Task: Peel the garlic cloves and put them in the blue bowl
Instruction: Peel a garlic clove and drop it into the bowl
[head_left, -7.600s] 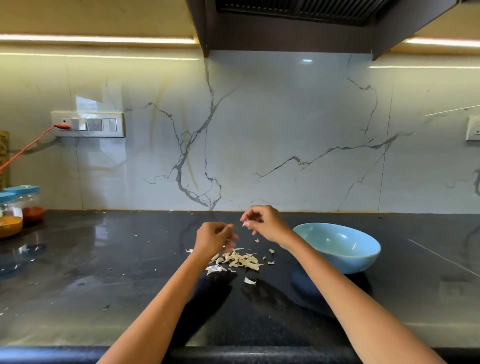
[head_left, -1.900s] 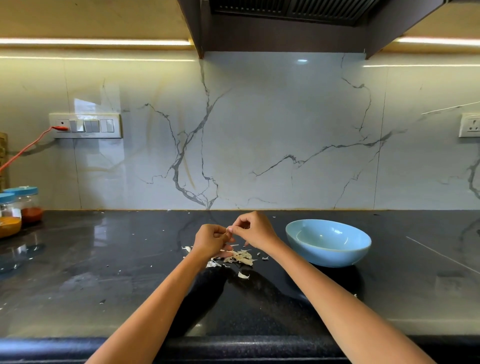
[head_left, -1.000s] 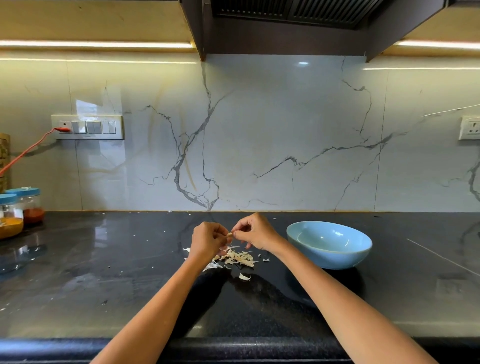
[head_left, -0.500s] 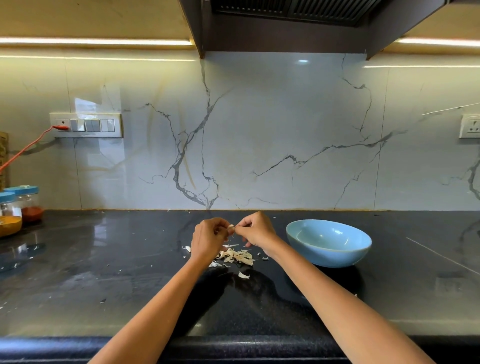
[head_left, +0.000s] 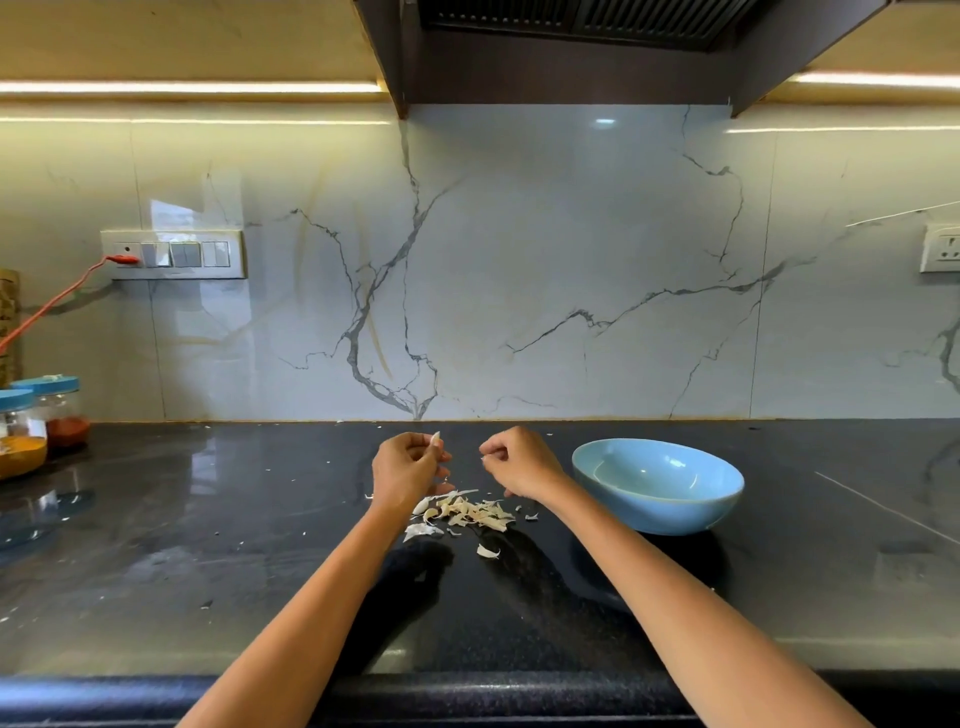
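1. Both arms are bare and reach forward over the dark counter (head_left: 156, 545).
2. The left hand (head_left: 408, 470) is held up above the counter, a little apart from the right hand (head_left: 519, 462).
3. The left hand's fingers are curled in, and its fingertips pinch a small pale garlic clove (head_left: 435, 439) that points up.
4. The right hand's fingers are curled too, with thumb and first finger pressed together. What they pinch is too small to tell.
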